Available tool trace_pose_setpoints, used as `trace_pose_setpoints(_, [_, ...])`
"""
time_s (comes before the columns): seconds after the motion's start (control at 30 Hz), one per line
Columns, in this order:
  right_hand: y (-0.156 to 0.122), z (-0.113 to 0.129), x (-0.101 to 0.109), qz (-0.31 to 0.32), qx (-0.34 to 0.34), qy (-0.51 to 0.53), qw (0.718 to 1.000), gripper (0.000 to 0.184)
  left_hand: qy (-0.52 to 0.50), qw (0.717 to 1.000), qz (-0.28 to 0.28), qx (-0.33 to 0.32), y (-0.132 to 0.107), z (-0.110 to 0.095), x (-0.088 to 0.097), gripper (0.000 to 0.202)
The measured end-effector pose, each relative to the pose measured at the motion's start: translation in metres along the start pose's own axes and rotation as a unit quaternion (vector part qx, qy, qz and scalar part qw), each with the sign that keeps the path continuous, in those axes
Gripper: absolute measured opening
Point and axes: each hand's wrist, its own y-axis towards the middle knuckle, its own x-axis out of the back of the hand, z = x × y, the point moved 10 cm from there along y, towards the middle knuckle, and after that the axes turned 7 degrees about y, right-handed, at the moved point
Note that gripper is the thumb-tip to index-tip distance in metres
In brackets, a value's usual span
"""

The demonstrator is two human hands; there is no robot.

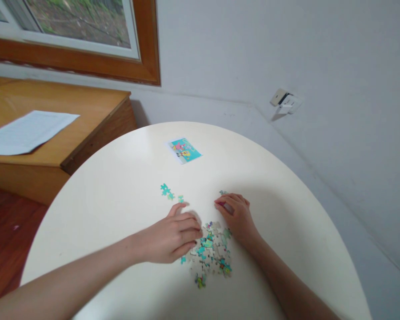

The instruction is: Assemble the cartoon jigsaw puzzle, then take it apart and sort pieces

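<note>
A heap of loose jigsaw puzzle pieces lies on the white round table; some show teal and yellow print and others a plain pale side. At the heap's left edge is my left hand, palm down, fingers bent and apart, with nothing visible in them. Beyond the heap on the right, my right hand pinches a small pinkish puzzle piece, mostly hidden by the fingers. Part of another piece shows just past that hand. Several teal pieces lie beyond my left hand, a few apparently joined.
A picture card with colourful cartoon figures lies near the table's far side. To the left, a wooden desk holds a sheet of paper. A wall socket with a plug is at the right, above the table edge.
</note>
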Motion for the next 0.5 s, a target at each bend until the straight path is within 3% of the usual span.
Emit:
trace_pose_setpoints(0.3, [0.0006,0.0019,-0.0018,0.015,0.004,0.001,1.000,0.014,0.015,0.999,0.031,-0.015,-0.0005,-0.0054,-0.0009,0.037])
trace_pose_setpoints(0.5, [0.0010,0.0015,-0.0038,0.021,0.001,-0.012,1.000,0.012,0.013,0.999,0.047,-0.025,-0.0010,-0.0060,-0.0032,0.034])
